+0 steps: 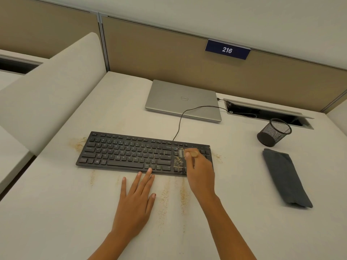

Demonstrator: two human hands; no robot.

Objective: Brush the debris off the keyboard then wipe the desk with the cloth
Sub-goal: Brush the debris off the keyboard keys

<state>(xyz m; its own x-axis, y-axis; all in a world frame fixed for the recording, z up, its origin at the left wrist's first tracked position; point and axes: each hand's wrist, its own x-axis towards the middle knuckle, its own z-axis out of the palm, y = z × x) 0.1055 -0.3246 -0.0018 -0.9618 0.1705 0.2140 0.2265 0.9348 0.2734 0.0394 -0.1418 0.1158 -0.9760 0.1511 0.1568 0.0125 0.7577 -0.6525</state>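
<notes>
A black keyboard (131, 152) lies across the middle of the pale desk (56, 212). Sandy debris (176, 162) clings to its keys near the arrow cluster. My right hand (200, 170) is over the keyboard's right end, shut on a small wooden-handled brush (188, 153) whose bristles touch those keys. My left hand (138, 201) rests flat on the desk in front of the keyboard, fingers spread, fingertips at its front edge. Streaks of debris (183, 194) lie on the desk in front of the keyboard and at its left end (78, 144). A folded dark grey cloth (285, 178) lies at the right.
A closed silver laptop (183, 100) sits behind the keyboard, whose cable (180, 121) runs to an open cable hatch (266, 112). A black mesh pen cup (274, 132) lies tipped behind the cloth. Padded partitions border the desk at the back and left.
</notes>
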